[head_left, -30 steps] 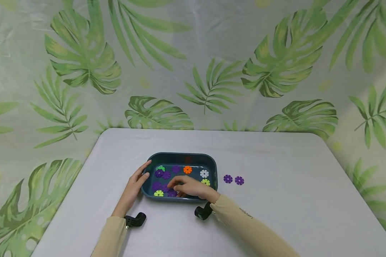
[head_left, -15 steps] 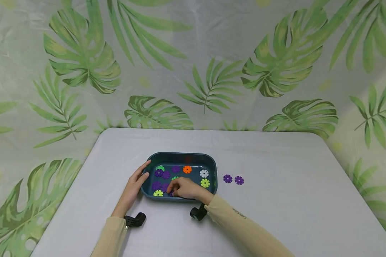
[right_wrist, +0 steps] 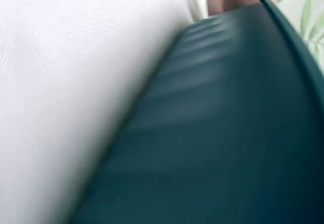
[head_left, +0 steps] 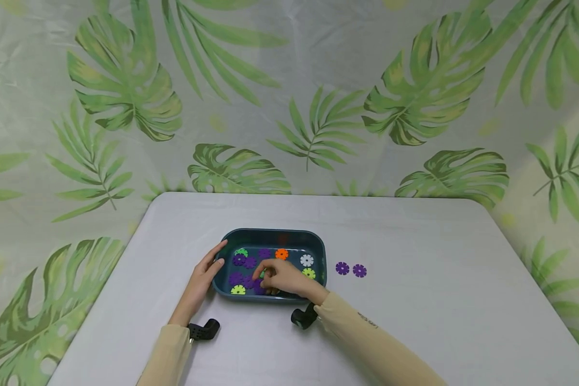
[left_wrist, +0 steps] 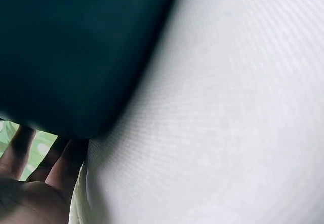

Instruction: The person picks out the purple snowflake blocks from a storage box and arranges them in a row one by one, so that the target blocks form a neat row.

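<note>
A dark teal tray [head_left: 270,301] on the white table holds several flat, notched plastic discs. Among them are a purple disc [head_left: 239,260], an orange disc [head_left: 282,253], a white disc [head_left: 306,260] and a yellow-green disc [head_left: 238,290]. My left hand [head_left: 203,276] rests against the tray's left end, its fingers extended along the outer wall. Over the front of the tray, my right hand [head_left: 284,277] reaches inside with bent fingers, right at a purple disc [head_left: 259,288]; I cannot tell whether they pinch it. The right fingertips are hidden in the right wrist view, behind the tray wall.
Two purple discs [head_left: 350,269] lie side by side on the table [head_left: 415,279], to the right of the tray. A leaf-printed cloth [head_left: 318,80] hangs beyond the table's back edge. Each wrist bears a black camera [head_left: 205,329].
My right hand dipped left and lower among the discs, then shifted slightly back up and right. A purple disc shows more beneath its fingers. My left hand stays at the tray.
</note>
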Tool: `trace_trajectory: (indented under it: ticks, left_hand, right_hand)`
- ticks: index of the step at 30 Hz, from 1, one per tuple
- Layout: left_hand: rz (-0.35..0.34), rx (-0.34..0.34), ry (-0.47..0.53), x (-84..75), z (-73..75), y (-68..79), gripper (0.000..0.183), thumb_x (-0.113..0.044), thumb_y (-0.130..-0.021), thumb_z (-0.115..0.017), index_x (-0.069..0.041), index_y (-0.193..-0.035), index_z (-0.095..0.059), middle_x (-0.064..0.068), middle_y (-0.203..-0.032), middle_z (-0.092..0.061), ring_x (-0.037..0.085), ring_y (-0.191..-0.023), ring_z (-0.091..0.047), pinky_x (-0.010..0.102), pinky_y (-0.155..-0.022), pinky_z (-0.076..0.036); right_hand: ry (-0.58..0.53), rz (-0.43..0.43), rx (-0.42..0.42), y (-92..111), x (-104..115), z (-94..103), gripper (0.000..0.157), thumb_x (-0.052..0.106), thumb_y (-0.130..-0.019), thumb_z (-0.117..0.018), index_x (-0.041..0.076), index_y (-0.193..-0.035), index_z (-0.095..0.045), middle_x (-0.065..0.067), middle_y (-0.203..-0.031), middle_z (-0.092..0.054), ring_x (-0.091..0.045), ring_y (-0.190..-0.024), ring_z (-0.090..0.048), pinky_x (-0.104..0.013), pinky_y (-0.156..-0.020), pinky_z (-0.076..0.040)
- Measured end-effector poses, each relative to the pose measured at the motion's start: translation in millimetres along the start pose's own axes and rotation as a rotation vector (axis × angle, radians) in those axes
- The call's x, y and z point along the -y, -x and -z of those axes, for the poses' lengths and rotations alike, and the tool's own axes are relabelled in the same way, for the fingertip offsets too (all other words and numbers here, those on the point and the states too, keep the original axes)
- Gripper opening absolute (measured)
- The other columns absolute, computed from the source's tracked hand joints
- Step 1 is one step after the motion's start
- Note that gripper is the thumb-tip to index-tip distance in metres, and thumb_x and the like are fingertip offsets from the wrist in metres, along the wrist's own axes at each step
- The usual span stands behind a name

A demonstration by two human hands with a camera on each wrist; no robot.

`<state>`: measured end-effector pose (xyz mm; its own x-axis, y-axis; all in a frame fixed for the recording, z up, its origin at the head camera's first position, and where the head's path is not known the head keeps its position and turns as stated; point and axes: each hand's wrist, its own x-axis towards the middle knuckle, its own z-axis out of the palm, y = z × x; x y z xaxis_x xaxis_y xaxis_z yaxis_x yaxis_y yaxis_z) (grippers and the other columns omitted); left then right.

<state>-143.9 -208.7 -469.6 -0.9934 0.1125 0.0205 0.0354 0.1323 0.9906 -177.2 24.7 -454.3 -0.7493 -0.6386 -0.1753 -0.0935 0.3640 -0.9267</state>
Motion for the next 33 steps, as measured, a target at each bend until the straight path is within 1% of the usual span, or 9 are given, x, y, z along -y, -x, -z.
trace_trajectory:
  ticks: [3,8,12,15,19,22,25,29,33]
  left_hand:
    - [0.001,-0.004,-0.008,0.1,0.3,0.2,0.048,-0.013,-0.103,-0.044,-0.008,-0.149,-0.034,0.011,-0.155,-0.023,0.028,-0.143,-0.013,0.052,-0.114,-0.011]
    - [-0.002,-0.003,-0.004,-0.1,-0.1,0.1,0.048,-0.012,-0.103,-0.044,-0.008,-0.149,-0.034,0.011,-0.155,-0.022,0.028,-0.143,-0.013,0.051,-0.114,-0.011]
    - [-0.001,-0.004,0.002,0.5,-0.2,-0.2,0.048,-0.012,-0.103,-0.044,-0.008,-0.149,-0.034,0.012,-0.155,-0.022,0.028,-0.143,-0.013,0.051,-0.114,-0.011]
    - [0.001,-0.004,0.003,0.3,-0.2,0.1,0.048,-0.012,-0.103,-0.044,-0.008,-0.149,-0.034,0.012,-0.155,-0.022,0.028,-0.143,-0.013,0.051,-0.114,-0.011]
    - [-0.003,-0.003,-0.002,-0.2,-0.4,0.8,0.047,-0.012,-0.103,-0.044,-0.008,-0.149,-0.034,0.012,-0.155,-0.022,0.028,-0.143,-0.013,0.051,-0.114,-0.011]
    - [-0.005,-0.003,-0.004,-0.1,-0.7,1.1,0.047,-0.012,-0.103,-0.044,-0.008,-0.149,-0.034,0.012,-0.155,-0.023,0.028,-0.143,-0.013,0.051,-0.114,-0.011]
    - [-0.011,-0.007,-0.009,11.6,1.4,-2.2,0.047,-0.014,-0.103,-0.043,-0.011,-0.149,-0.034,0.009,-0.155,-0.023,0.027,-0.143,-0.013,0.052,-0.114,-0.010]
    - [-0.021,-0.017,-0.011,26.5,3.7,-6.1,0.046,-0.016,-0.103,-0.044,-0.017,-0.149,-0.036,0.004,-0.155,-0.025,0.023,-0.143,-0.014,0.051,-0.114,-0.010]
    - [-0.029,-0.021,-0.005,26.3,2.9,-6.1,0.046,-0.016,-0.103,-0.044,-0.018,-0.149,-0.037,0.005,-0.155,-0.025,0.024,-0.143,-0.014,0.052,-0.114,-0.010]
  right_hand:
    - [-0.036,0.034,-0.021,6,2,10.2,0.015,-0.003,-0.089,-0.058,-0.002,-0.102,-0.065,-0.004,-0.075,-0.055,-0.022,-0.064,-0.058,-0.037,-0.063,-0.055]
    - [-0.068,0.077,-0.071,22,1,34.9,0.016,0.000,-0.090,-0.058,-0.002,-0.106,-0.064,-0.008,-0.087,-0.058,-0.022,-0.068,-0.058,-0.047,-0.068,-0.054]
    - [-0.085,0.070,-0.128,40,-3,60.4,0.018,0.004,-0.092,-0.057,-0.003,-0.108,-0.063,-0.011,-0.088,-0.058,-0.030,-0.070,-0.059,-0.047,-0.067,-0.054]
    - [-0.101,0.046,-0.173,56,-10,81.0,0.020,0.006,-0.095,-0.056,-0.005,-0.111,-0.061,-0.011,-0.088,-0.059,-0.030,-0.069,-0.059,-0.043,-0.067,-0.055]
    - [-0.117,0.015,-0.243,78,-28,107.3,0.023,0.007,-0.096,-0.056,-0.008,-0.113,-0.059,-0.013,-0.088,-0.061,-0.021,-0.066,-0.060,-0.040,-0.065,-0.056]
    - [-0.132,-0.015,-0.305,95,-46,124.3,0.024,0.005,-0.095,-0.056,-0.011,-0.113,-0.057,-0.015,-0.089,-0.060,-0.018,-0.065,-0.060,-0.036,-0.063,-0.056]
    - [-0.134,-0.046,-0.362,112,-65,139.4,0.024,0.002,-0.095,-0.054,-0.014,-0.113,-0.055,-0.015,-0.090,-0.059,-0.017,-0.065,-0.061,-0.034,-0.064,-0.057]
    - [-0.113,-0.092,-0.417,129,-89,154.4,0.024,-0.001,-0.094,-0.052,-0.017,-0.112,-0.054,-0.014,-0.088,-0.059,-0.018,-0.066,-0.063,-0.034,-0.064,-0.057]
    - [-0.075,-0.166,-0.443,139,-104,160.7,0.024,-0.001,-0.094,-0.050,-0.018,-0.111,-0.054,-0.014,-0.086,-0.062,-0.019,-0.066,-0.064,-0.030,-0.062,-0.056]
